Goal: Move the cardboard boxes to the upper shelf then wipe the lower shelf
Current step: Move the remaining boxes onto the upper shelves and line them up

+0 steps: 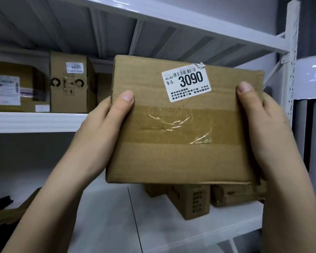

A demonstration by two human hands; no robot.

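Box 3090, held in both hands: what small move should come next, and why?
Probably carry box 3090 forward onto the upper shelf, right of the 4001 box. The left hand and right hand hold it at shelf height, and more boxes wait below.

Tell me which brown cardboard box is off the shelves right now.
The brown cardboard box labelled 3090, gripped by the left hand and right hand. The other boxes all rest on shelves.

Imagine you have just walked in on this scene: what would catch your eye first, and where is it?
First, the cardboard box at centre, gripped by the left hand and right hand, its white label reading 3090. Behind on the upper shelf stands a box marked 4001. More small boxes sit on the lower shelf below.
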